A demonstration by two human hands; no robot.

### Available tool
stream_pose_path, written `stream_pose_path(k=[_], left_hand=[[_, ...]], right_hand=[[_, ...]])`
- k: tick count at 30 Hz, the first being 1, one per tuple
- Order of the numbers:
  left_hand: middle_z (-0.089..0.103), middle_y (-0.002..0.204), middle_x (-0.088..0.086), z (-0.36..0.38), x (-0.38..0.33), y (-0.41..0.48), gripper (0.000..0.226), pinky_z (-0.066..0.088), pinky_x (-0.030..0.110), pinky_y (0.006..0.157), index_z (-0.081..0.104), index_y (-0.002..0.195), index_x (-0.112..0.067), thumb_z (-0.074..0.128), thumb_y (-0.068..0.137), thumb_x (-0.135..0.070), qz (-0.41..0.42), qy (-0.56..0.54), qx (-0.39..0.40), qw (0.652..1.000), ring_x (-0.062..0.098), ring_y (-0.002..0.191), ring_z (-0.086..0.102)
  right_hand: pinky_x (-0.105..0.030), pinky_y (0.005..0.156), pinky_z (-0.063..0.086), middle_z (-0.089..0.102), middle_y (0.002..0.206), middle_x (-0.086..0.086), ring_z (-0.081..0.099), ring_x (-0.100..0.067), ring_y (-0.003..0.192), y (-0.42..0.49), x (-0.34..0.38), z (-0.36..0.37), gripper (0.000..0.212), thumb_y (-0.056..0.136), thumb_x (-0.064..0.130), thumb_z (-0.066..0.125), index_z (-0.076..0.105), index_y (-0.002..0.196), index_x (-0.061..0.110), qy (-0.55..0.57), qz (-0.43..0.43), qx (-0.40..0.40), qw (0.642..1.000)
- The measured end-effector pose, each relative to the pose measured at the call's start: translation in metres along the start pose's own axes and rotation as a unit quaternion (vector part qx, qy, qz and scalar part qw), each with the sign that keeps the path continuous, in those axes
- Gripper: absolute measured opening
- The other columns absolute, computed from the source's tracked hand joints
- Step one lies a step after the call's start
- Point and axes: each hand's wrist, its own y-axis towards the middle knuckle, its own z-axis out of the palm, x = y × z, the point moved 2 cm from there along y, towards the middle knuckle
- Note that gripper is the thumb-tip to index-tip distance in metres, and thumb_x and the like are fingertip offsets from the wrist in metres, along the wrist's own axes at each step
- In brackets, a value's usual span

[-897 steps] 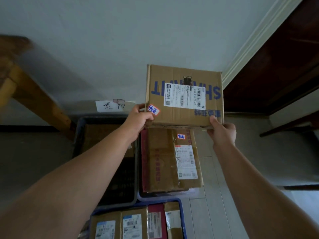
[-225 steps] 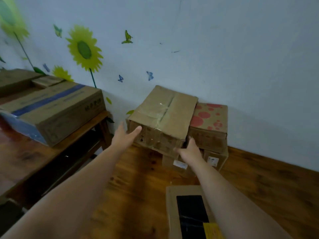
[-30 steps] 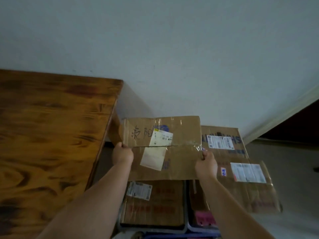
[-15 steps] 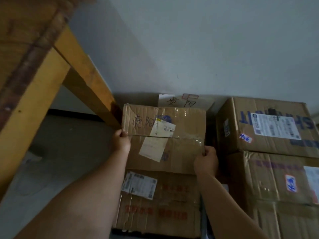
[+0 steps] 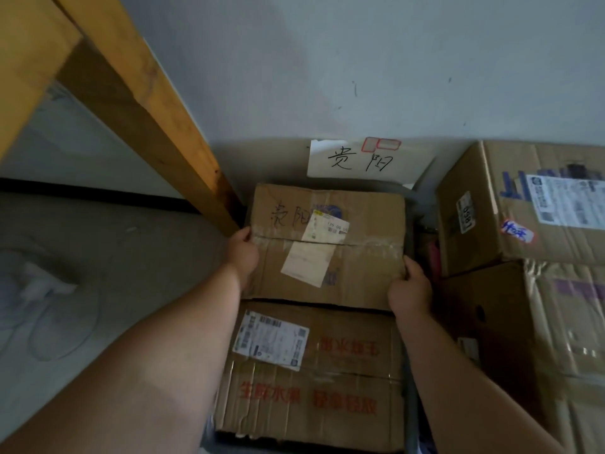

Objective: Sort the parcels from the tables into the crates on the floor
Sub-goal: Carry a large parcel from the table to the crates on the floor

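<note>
Hands grip one taped cardboard parcel (image 5: 327, 247) — left hand (image 5: 244, 252) and right hand (image 5: 409, 288) at its sides — above another box (image 5: 311, 378).

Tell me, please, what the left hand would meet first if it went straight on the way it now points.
Probably the wooden table leg, just beyond the left hand gripping the parcel by its left edge, though depth is unclear.

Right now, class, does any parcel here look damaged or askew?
Yes. The red-lettered box nearest us is creased, its near-left edge ragged. On the held parcel, the pale label sits crooked below the taped seam.
</note>
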Motion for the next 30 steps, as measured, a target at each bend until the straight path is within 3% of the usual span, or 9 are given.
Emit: stream_pose_path(k=[3,5,8,10,12,15,18,25,30], left_hand=[[0.054,0.127,0.003,0.006,-0.008,-0.013,0.04,0.046,0.04,0.096,0.047,0.137,-0.016,0.037,0.098,-0.008,-0.002,0.026,-0.021,0.999,0.03,0.115,0.052],[0.053,0.132,0.009,0.009,-0.018,-0.033,0.04,0.043,0.041,0.1,0.045,0.137,-0.015,0.041,0.098,-0.009,-0.013,0.03,-0.036,0.999,0.032,0.121,0.05],[0.048,0.139,0.012,-0.001,-0.041,-0.079,0.043,0.041,0.039,0.1,0.039,0.141,-0.013,0.044,0.098,-0.013,-0.023,0.051,-0.039,0.998,0.032,0.126,0.047],[0.042,0.145,0.011,-0.015,-0.061,-0.11,0.05,0.04,0.041,0.101,0.031,0.146,-0.016,0.045,0.099,-0.019,-0.025,0.068,-0.031,0.997,0.032,0.13,0.043],[0.036,0.149,0.009,-0.036,-0.083,-0.149,0.054,0.038,0.042,0.104,0.025,0.149,-0.019,0.046,0.099,-0.023,-0.027,0.065,-0.023,0.997,0.032,0.134,0.039],[0.035,0.15,0.009,-0.065,-0.115,-0.202,0.054,0.035,0.04,0.105,0.026,0.148,-0.017,0.047,0.099,-0.024,-0.003,0.06,-0.005,0.998,0.03,0.135,0.037],[0.042,0.145,0.007,-0.092,-0.137,-0.255,0.051,0.039,0.032,0.097,0.032,0.146,-0.017,0.048,0.098,-0.023,0.012,0.044,0.019,0.999,0.027,0.13,0.043],[0.041,0.147,0.005,-0.143,-0.158,-0.354,0.054,0.037,0.032,0.1,0.031,0.147,-0.018,0.05,0.096,-0.026,0.087,0.047,0.053,0.994,0.024,0.131,0.043],[0.043,0.145,0.007,-0.181,-0.15,-0.426,0.054,0.035,0.034,0.105,0.034,0.145,-0.014,0.053,0.095,-0.024,0.143,0.01,0.064,0.988,0.024,0.131,0.042]], right_hand=[[-0.043,0.104,0.037,0.034,0.151,-0.01,0.037,-0.033,0.135,-0.012,0.005,0.001,0.057,0.101,0.015,0.038,0.015,0.153,0.023,-0.048,0.002,0.035,0.998],[-0.045,0.109,0.034,0.028,0.155,-0.009,0.031,-0.031,0.139,-0.031,0.011,-0.008,0.063,0.1,0.019,0.043,0.011,0.153,0.022,-0.089,-0.026,0.043,0.995],[-0.041,0.108,0.037,0.029,0.154,-0.005,0.033,-0.028,0.139,-0.073,0.026,-0.035,0.063,0.099,0.02,0.047,0.014,0.153,0.021,-0.098,-0.021,0.073,0.992],[-0.032,0.093,0.04,0.036,0.151,-0.005,0.04,-0.027,0.133,-0.104,0.046,-0.059,0.058,0.1,0.022,0.046,0.019,0.151,0.021,-0.089,-0.007,0.086,0.992],[-0.032,0.087,0.041,0.038,0.149,-0.008,0.045,-0.028,0.129,-0.142,0.072,-0.086,0.057,0.1,0.025,0.047,0.022,0.151,0.02,-0.077,-0.009,0.08,0.994],[-0.03,0.083,0.039,0.044,0.144,-0.009,0.049,-0.024,0.121,-0.194,0.113,-0.12,0.055,0.099,0.025,0.048,0.027,0.149,0.017,-0.052,-0.038,0.071,0.995],[-0.024,0.078,0.034,0.051,0.136,-0.007,0.049,-0.016,0.105,-0.247,0.144,-0.146,0.048,0.099,0.022,0.047,0.034,0.145,0.013,-0.049,-0.068,0.063,0.994],[-0.026,0.079,0.038,0.053,0.134,-0.006,0.052,-0.016,0.102,-0.35,0.159,-0.182,0.046,0.098,0.023,0.05,0.04,0.142,0.014,-0.014,-0.1,0.032,0.994],[-0.029,0.087,0.042,0.05,0.139,-0.006,0.051,-0.022,0.12,-0.422,0.135,-0.209,0.048,0.097,0.024,0.052,0.039,0.143,0.017,0.018,-0.138,0.019,0.99]])
